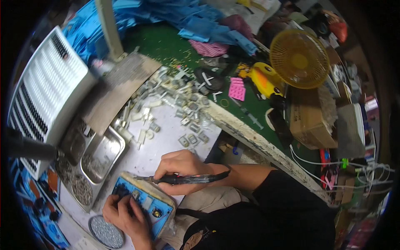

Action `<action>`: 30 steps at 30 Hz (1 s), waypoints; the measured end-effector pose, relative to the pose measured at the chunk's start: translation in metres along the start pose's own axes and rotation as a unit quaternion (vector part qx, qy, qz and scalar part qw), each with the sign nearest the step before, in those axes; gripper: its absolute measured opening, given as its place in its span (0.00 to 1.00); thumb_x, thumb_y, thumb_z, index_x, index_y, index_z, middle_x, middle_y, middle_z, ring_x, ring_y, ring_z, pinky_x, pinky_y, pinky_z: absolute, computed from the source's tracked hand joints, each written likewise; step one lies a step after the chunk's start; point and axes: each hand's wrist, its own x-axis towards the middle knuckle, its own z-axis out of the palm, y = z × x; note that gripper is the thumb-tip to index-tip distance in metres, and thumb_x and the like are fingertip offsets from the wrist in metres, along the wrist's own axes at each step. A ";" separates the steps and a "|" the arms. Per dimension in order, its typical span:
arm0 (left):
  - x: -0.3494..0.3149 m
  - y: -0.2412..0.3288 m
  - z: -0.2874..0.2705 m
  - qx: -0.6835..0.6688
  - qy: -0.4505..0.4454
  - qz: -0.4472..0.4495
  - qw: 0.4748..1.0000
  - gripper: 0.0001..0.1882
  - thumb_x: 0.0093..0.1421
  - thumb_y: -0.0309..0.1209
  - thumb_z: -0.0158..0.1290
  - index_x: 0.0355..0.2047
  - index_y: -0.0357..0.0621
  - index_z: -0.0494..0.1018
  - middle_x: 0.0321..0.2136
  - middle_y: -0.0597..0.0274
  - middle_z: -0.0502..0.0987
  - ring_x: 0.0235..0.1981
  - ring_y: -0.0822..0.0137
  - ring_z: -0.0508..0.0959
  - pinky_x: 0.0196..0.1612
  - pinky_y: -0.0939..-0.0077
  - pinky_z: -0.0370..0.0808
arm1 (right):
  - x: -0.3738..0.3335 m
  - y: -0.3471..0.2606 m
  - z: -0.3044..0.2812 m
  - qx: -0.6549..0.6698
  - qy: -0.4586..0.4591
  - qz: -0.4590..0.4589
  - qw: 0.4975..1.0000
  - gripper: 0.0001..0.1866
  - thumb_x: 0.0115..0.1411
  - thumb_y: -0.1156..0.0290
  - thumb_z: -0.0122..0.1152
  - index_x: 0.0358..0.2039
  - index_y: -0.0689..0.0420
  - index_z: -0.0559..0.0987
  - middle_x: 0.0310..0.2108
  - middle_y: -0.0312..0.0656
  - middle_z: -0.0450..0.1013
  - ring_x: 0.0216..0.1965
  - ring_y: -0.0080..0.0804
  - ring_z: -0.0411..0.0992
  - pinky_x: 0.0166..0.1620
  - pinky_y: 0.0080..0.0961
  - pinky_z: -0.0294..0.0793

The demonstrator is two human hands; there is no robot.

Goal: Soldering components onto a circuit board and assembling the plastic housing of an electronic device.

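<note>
My right hand (179, 171) is closed round the black handle of a soldering iron (187, 179), whose tip points left over the far edge of a blue-topped block (160, 223). Curled fingers of my left hand (129, 218) rest on the block's near left part; what they pinch, if anything, is hidden. A small silvery part (136, 194) sits by those fingertips. On the block are also a dark smeared patch and a round brass-coloured fitting (156, 213). Close to my left hand lies a round dish (106, 232) of grey granules.
Steel trays (121, 139) with small metal pieces stand left, below a white rack (50, 87) of black parts. Many small square components (183, 112) are heaped beyond the block. A raised ledge (258, 141) borders the green surface, with a yellow fan (300, 58) and cardboard box (308, 118).
</note>
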 end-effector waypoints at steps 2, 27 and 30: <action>-0.001 0.003 -0.002 -0.001 -0.002 -0.013 1.000 0.08 0.58 0.28 0.60 0.38 0.41 0.79 0.44 0.50 0.73 0.49 0.51 0.72 0.57 0.52 0.59 | -0.001 0.001 -0.001 0.018 0.006 0.002 1.000 0.09 0.52 0.73 0.68 0.33 0.59 0.79 0.20 0.38 0.69 0.20 0.30 0.69 0.24 0.28 0.66; -0.001 -0.007 -0.003 -0.039 0.018 0.016 0.999 0.10 0.47 0.29 0.66 0.32 0.52 0.79 0.38 0.68 0.75 0.41 0.61 0.73 0.49 0.58 0.58 | -0.012 -0.006 -0.001 0.007 -0.027 0.043 0.999 0.12 0.50 0.76 0.71 0.36 0.60 0.79 0.21 0.36 0.69 0.19 0.23 0.62 0.24 0.23 0.57; 0.004 -0.003 -0.003 -0.044 0.025 0.021 0.999 0.11 0.45 0.28 0.67 0.31 0.51 0.80 0.38 0.66 0.74 0.42 0.61 0.72 0.50 0.60 0.58 | -0.016 -0.010 0.005 0.000 -0.056 0.049 0.997 0.12 0.48 0.76 0.71 0.35 0.60 0.80 0.20 0.36 0.68 0.18 0.25 0.62 0.24 0.23 0.58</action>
